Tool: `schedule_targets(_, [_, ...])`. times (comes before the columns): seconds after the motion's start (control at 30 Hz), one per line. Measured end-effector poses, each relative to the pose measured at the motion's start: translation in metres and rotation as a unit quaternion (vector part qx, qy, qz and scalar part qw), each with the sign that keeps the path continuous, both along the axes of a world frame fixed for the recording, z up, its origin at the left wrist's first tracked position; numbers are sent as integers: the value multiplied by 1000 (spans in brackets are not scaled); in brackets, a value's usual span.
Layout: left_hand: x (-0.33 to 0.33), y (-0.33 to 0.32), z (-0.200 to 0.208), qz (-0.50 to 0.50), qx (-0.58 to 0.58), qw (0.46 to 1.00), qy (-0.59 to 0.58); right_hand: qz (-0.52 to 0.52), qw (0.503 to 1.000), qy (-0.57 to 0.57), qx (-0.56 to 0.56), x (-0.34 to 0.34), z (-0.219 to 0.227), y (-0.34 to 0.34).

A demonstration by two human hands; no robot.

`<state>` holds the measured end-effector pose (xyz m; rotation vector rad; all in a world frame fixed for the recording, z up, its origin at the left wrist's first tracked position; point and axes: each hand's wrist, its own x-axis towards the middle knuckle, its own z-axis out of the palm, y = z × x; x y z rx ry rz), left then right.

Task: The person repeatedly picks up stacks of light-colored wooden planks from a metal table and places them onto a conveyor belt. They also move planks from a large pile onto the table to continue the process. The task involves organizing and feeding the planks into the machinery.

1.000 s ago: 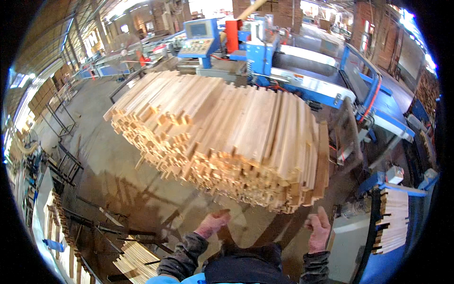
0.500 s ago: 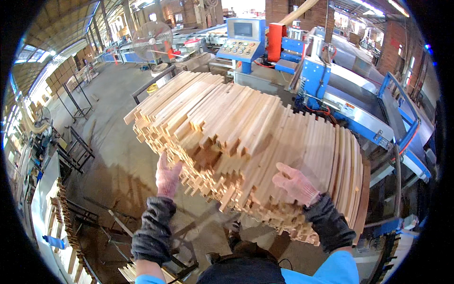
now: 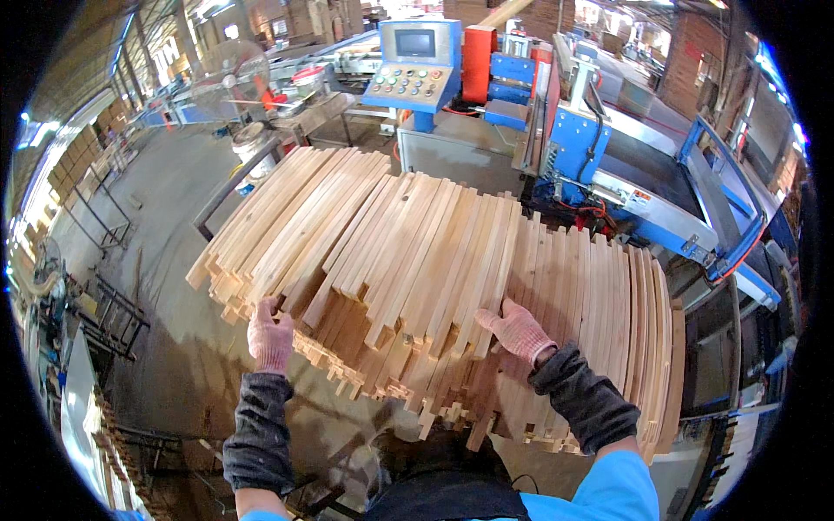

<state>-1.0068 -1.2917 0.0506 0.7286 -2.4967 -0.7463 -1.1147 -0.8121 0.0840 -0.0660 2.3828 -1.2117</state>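
A wide pile of pale wooden strips (image 3: 434, 247) lies before me, its uneven ends toward my body. My left hand (image 3: 271, 339), in a pinkish knit glove, is closed at the near ends of the upper strips on the left, its fingertips curled against the wood. Toward the right, my right hand (image 3: 519, 333), gloved alike, touches the strips where the raised upper layer steps down to a lower one. Its thumb and forefinger are apart; the other fingers are partly hidden. Below the upper layer, shorter strip ends jut out unevenly.
Behind the pile stands a blue control panel (image 3: 413, 65) with buttons and a screen. A blue machine (image 3: 578, 143) with a conveyor extends to the right. A black metal bar (image 3: 233, 187) borders the pile's far left. A fan (image 3: 230, 78) stands further back.
Both hands have come onto the pile. The left hand's fingers have curled at the strip ends; the right hand has come down against the upper layer's edge. The view has shifted closer.
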Motion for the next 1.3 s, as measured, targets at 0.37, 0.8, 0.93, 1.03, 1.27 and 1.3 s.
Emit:
schedule_targets(0.37, [-5, 0, 10, 9, -43, 999, -22, -25, 996, 73, -44, 1, -11, -6])
schedule_targets(0.8, [-13, -1, 12, -65, -58, 995, -50, -35, 987, 112, 108, -4, -17, -17])
schedule_targets(0.93, [-22, -6, 18, -118, -10, 993, -28, -41, 982, 156, 94, -14, -49, -4])
schedule_targets(1.03, [-20, -9, 29, -136, -48, 989, -25, -29, 986, 149, 72, -15, -45, -6])
schedule_targets(1.27, [-59, -21, 94, -308, 163, 899, -266, -42, 985, 72, 149, -15, 6, -7])
schedule_targets(1.3, [-76, -2, 102, -277, 158, 913, -254, -81, 979, 128, 136, -18, 2, -7])
